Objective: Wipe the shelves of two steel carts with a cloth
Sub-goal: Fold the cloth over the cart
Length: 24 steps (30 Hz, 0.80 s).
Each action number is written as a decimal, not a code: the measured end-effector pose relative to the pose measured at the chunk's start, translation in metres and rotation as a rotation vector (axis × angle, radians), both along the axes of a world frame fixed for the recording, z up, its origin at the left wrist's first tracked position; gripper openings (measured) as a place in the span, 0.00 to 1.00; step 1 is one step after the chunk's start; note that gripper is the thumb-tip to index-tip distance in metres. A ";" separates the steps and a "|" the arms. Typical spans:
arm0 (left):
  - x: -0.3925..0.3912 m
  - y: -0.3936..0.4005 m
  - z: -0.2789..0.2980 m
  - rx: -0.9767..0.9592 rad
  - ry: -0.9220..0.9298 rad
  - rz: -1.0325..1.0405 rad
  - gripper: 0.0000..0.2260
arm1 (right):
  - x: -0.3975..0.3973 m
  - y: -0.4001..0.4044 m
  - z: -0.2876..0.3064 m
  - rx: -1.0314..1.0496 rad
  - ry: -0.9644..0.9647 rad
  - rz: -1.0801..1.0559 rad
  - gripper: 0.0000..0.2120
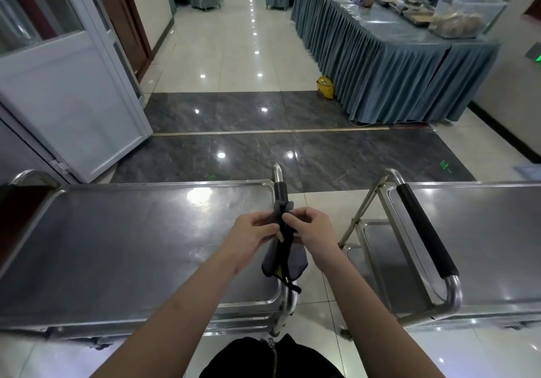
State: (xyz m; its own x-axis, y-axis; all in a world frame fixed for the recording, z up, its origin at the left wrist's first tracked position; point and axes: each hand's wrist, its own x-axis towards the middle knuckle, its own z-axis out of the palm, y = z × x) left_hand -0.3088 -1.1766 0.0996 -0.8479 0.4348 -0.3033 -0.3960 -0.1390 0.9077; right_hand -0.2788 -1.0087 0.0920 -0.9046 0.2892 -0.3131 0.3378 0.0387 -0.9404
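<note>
1. Tiled hall, dark marble strip across the floor [322, 149], skirted buffet table [380, 64] at the right wall, white door [73, 90] open at left.
2. Two steel carts side by side: left cart [131, 246] top shelf right under the hands, right cart [483, 246] well apart across a floor gap, its black-sleeved handle [424, 231] facing in.
3. Grey cloth [285, 256] hangs over the left cart's handle [280, 193]. Left hand [248, 232] and right hand [311, 230] both pinch its upper part, fingers curled onto the fabric from either side.
4. Judgement: step in hand is getting the cloth free or folded; neither shelf is being wiped yet.
5. To do it well: lift the cloth clear of the handle, fold to a flat pad, start at the far edge of the left top shelf, overlapping strokes into the rim corners.
6. Hard to tell: a black strap or cord runs through the cloth, unclear if it belongs to it. Left cart's lower shelves are barely visible; right cart is cut off at frame edge.
</note>
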 end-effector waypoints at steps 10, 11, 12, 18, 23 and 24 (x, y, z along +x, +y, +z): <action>0.004 0.003 0.001 -0.277 0.281 0.070 0.21 | 0.005 0.001 0.026 -0.354 -0.009 0.181 0.28; 0.004 0.004 0.000 -0.316 0.308 0.093 0.21 | 0.006 0.002 0.027 -0.358 -0.003 0.203 0.28; 0.002 0.004 -0.002 -0.340 0.326 0.109 0.21 | 0.006 0.003 0.028 -0.366 0.002 0.212 0.28; -0.003 0.001 0.011 -0.302 0.413 0.116 0.17 | -0.004 0.019 0.004 -0.173 0.074 0.028 0.20; -0.007 -0.001 0.027 -0.040 0.243 0.036 0.14 | -0.007 0.031 -0.010 -0.069 0.063 -0.027 0.14; -0.008 -0.001 0.029 0.010 0.203 0.024 0.14 | -0.007 0.032 -0.013 -0.157 0.036 0.017 0.15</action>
State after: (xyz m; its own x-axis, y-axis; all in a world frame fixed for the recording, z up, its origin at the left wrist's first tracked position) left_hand -0.3168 -1.1772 0.1289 -0.9012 0.4161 -0.1210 -0.2018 -0.1558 0.9670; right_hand -0.2854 -0.9771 0.0788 -0.9204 0.2237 -0.3207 0.3044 -0.1047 -0.9468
